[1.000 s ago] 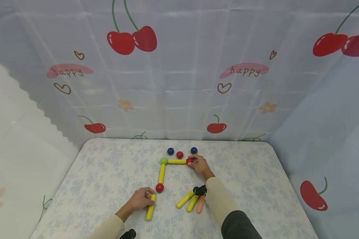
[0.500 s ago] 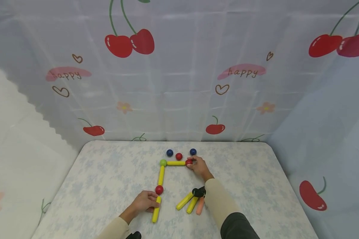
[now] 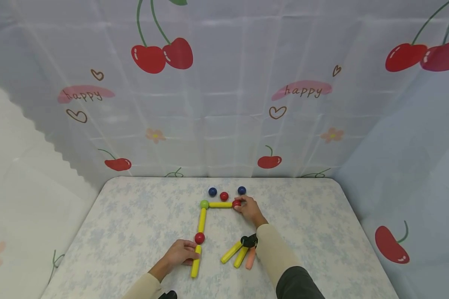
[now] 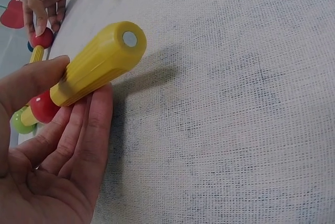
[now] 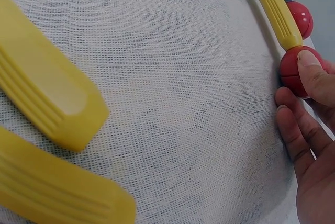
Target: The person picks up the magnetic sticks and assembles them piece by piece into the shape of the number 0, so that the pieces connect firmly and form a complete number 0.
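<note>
My left hand (image 3: 177,253) pinches a yellow magnetic rod (image 4: 97,69) between thumb and fingers. One end of this rod meets a red ball (image 3: 199,238); a silvery disc shows on its other end in the left wrist view. From that ball a second yellow rod (image 3: 202,220) runs up to a green ball (image 3: 204,204). A third yellow rod (image 3: 220,204) extends right from the green ball to another red ball (image 5: 292,72). Thumb and fingers of my right hand (image 3: 250,209) pinch that right-hand ball.
Behind the joined pieces lie two blue balls, one left (image 3: 212,192) and one right (image 3: 241,190), with a loose red ball (image 3: 224,196) between. Near my right forearm, two yellow rods (image 3: 230,252) and an orange rod (image 3: 250,258) fan out from a dark ball (image 3: 244,241) on the table (image 3: 134,220).
My left hand has moved right with its yellow rod, whose upper end has come up against the lower red ball. The right hand stays on its ball.
</note>
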### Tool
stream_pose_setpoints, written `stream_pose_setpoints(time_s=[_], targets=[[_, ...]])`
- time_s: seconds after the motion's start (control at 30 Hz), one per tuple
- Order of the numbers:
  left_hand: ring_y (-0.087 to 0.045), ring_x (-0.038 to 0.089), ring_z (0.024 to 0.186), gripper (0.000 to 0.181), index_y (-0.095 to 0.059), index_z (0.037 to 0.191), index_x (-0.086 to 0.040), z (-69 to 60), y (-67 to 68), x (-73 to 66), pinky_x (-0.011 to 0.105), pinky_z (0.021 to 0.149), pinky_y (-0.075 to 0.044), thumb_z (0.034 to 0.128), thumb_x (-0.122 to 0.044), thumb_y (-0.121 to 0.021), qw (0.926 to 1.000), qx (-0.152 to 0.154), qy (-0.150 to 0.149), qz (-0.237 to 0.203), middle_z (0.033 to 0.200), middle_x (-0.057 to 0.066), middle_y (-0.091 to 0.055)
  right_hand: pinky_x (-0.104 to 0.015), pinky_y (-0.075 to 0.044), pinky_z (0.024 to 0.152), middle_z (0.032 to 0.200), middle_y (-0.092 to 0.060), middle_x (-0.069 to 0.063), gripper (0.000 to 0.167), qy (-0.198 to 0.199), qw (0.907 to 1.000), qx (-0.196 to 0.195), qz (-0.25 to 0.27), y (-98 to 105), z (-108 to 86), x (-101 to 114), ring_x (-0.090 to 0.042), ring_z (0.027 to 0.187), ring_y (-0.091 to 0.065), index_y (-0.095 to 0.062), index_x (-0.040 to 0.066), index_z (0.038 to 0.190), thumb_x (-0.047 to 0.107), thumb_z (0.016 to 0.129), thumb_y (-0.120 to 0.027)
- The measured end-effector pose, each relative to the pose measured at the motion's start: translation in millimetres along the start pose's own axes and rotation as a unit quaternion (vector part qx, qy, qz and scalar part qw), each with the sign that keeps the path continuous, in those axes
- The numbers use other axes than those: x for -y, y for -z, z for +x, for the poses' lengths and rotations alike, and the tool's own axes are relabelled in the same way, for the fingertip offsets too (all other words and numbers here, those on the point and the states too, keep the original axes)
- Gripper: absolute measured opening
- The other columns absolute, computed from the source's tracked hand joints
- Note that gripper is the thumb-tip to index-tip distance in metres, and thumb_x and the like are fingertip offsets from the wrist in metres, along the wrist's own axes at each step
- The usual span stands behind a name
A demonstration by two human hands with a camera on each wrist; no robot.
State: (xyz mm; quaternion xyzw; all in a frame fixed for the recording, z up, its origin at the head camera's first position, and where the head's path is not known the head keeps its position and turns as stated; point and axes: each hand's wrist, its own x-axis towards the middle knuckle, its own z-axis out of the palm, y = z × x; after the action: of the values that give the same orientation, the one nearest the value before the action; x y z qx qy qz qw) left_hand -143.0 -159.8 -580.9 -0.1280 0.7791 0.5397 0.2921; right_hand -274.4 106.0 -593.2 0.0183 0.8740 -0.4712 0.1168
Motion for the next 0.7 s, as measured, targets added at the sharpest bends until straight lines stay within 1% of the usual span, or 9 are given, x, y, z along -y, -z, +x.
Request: stream_pose_setpoints(time_s=[0.13, 0.37, 0.57, 0.7], targets=[[-0.063, 0.012, 0.07, 0.035, -0.061, 0.109, 0.007, 1.9, 0.8, 2.6, 0.029, 0.066, -0.055, 0.0802, -0.007, -0.077, 1.0, -0.001, -0.005, -0.002, 0.087, 0.006, -0.062, -0.036, -0.046, 0.083, 0.119, -0.063, -0.009, 0.027, 0.005, 1.0, -0.003, 0.0, -0.4, -0.6, 0.3, -0.021, 0.097, -0.055, -0.066, 0.009, 0.116, 0.008, 0.089, -0.068], [-0.063, 0.012, 0.072, 0.037, -0.061, 0.109, 0.008, 2.4, 2.4, 2.9, 0.03, 0.069, -0.055, 0.0808, -0.01, -0.078, 1.0, -0.007, -0.007, 0.002, 0.088, 0.007, -0.063, -0.04, -0.046, 0.088, 0.12, -0.063, -0.011, 0.028, 0.008, 0.9999, -0.004, 0.005, -0.6, -1.9, 2.6, -0.024, 0.102, -0.055, -0.066, 0.007, 0.116, 0.007, 0.089, -0.069], [-0.064, 0.012, 0.074, 0.038, -0.061, 0.109, 0.008, 4.4, 3.4, 4.4, 0.031, 0.071, -0.055, 0.0805, -0.011, -0.078, 0.9999, -0.004, -0.014, 0.0, 0.089, 0.007, -0.064, -0.038, -0.047, 0.087, 0.119, -0.063, -0.009, 0.027, -0.003, 1.0, -0.002, 0.009, -1.0, -1.6, 3.0, -0.023, 0.101, -0.055, -0.066, 0.009, 0.117, 0.008, 0.089, -0.068], [-0.064, 0.012, 0.074, 0.038, -0.061, 0.108, 0.008, 5.7, 3.6, 5.1, 0.031, 0.071, -0.055, 0.0807, -0.012, -0.078, 0.9999, 0.002, -0.017, -0.001, 0.089, 0.007, -0.064, -0.037, -0.048, 0.084, 0.119, -0.063, -0.009, 0.027, -0.001, 1.0, -0.004, 0.004, -0.6, -1.6, 2.4, -0.022, 0.099, -0.055, -0.066, 0.009, 0.116, 0.008, 0.089, -0.068]])
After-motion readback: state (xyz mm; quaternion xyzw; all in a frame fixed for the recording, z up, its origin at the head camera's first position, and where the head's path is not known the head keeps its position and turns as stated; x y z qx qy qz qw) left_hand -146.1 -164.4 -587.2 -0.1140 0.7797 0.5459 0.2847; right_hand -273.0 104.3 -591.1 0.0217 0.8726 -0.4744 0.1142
